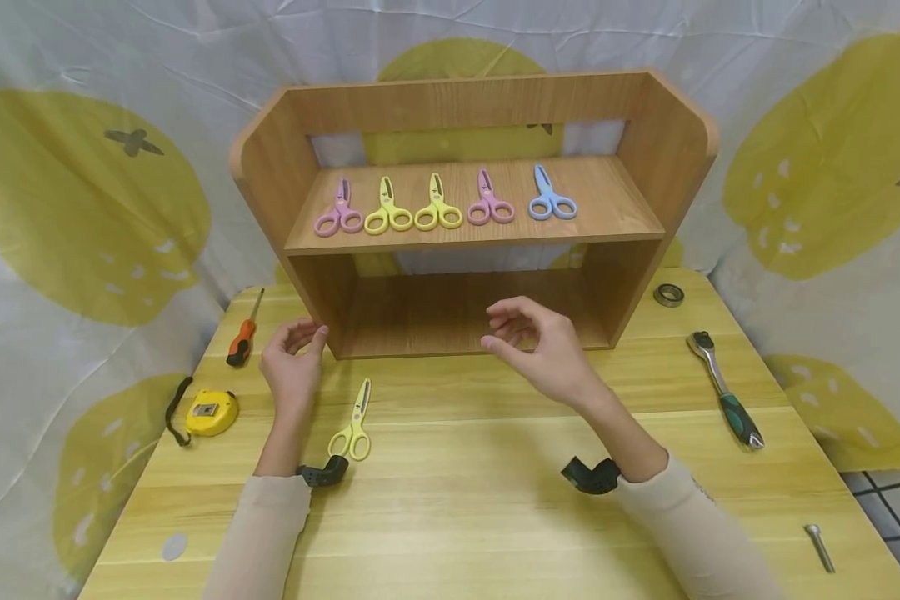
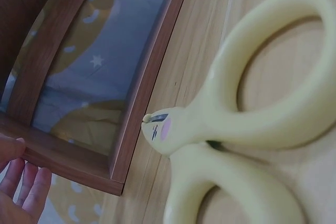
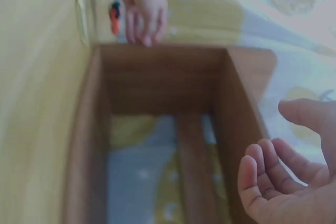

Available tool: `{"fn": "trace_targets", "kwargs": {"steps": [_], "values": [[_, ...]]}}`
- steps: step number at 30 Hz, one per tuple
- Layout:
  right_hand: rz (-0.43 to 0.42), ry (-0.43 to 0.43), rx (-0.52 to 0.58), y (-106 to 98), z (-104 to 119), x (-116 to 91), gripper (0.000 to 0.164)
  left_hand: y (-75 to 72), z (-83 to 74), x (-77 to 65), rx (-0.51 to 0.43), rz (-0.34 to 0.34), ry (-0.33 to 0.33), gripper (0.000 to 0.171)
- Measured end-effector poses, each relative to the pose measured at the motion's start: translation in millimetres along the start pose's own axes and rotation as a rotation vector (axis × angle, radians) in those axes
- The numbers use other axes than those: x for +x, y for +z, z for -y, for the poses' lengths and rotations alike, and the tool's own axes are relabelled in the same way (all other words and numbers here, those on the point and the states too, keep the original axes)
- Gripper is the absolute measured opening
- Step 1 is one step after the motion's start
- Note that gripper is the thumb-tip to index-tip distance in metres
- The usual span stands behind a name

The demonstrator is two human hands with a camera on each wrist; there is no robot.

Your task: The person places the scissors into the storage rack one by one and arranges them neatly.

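Observation:
A wooden shelf (image 1: 480, 242) stands at the back of the table. Several pairs of closed scissors lie in a row on its upper board, from a pink pair (image 1: 340, 218) at the left to a blue pair (image 1: 551, 204) at the right. My left hand (image 1: 294, 358) is by the shelf's left side panel, fingers loosely bent; I cannot tell whether they touch the wood. Close to that wrist, yellow scissors (image 1: 352, 432) lie on the table, large in the left wrist view. In front of the lower compartment, my right hand (image 1: 543, 346) hovers with fingers loosely curved, holding nothing.
At the left lie an orange screwdriver (image 1: 244, 333), a yellow tape measure (image 1: 212, 412) and a grey washer (image 1: 174, 547). A bearing ring (image 1: 668, 294), a ratchet wrench (image 1: 723, 387) and a bolt (image 1: 819, 547) lie at the right. A lemon-patterned cloth (image 1: 157, 50) hangs behind.

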State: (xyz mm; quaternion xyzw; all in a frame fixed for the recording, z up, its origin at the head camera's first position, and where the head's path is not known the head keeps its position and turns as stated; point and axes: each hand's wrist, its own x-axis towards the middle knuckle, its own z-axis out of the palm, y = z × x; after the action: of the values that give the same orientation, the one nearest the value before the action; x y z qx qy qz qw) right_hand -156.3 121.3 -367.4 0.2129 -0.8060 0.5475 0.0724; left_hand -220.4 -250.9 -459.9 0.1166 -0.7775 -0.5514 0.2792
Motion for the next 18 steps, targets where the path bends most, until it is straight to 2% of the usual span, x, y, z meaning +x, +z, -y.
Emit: {"fn": "trace_targets", "kwargs": {"steps": [9,18], "values": [[0.131,0.059,0.067,66.1,-17.8,-8.1,0.035,0.5,0.2,1.0,-0.038,0.006,0.010,0.022],[0.270,0.088,0.073,131.6,-33.6,-12.5,0.038,1.8,-0.5,0.3,-0.037,0.006,0.007,0.021]]}}
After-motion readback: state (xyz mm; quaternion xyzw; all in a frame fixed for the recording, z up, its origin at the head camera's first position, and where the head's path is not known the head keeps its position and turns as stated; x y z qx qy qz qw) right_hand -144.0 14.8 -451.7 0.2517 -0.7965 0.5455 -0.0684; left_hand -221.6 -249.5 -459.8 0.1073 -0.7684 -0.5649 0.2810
